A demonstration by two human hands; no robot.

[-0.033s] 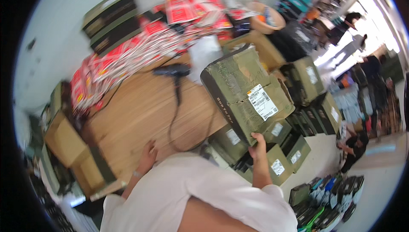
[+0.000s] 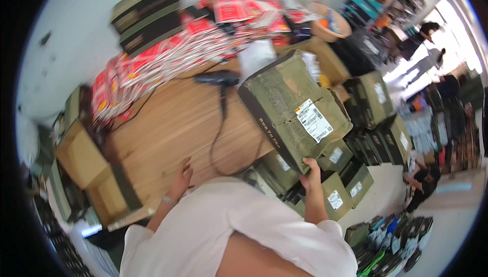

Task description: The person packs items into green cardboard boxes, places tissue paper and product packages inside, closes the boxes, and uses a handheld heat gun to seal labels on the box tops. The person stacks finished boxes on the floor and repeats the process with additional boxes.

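Note:
My right hand (image 2: 313, 173) grips the near edge of a worn olive-green cardboard box (image 2: 284, 91), thumb on top. The box is tilted above the right end of the wooden table (image 2: 173, 129). Its top is creased and torn on the right side, and a white label (image 2: 314, 120) sticks to it. My left hand (image 2: 182, 179) is by the table's near edge, fingers apart, holding nothing. A black handheld tool with a cord (image 2: 217, 78), perhaps a scanner or hair dryer, rests on the table left of the box.
Red-and-white packets (image 2: 168, 55) pile along the table's back, beside two stacked boxes (image 2: 147, 17). An opened box (image 2: 84, 160) stands at left. Labelled green boxes (image 2: 373, 96) crowd the right side. A beige basket (image 2: 330, 21) sits behind; several people are farther off right.
The view has shifted slightly, so the table and packets appear farther right. The box stays in my right hand, and my left hand remains open near the table edge.

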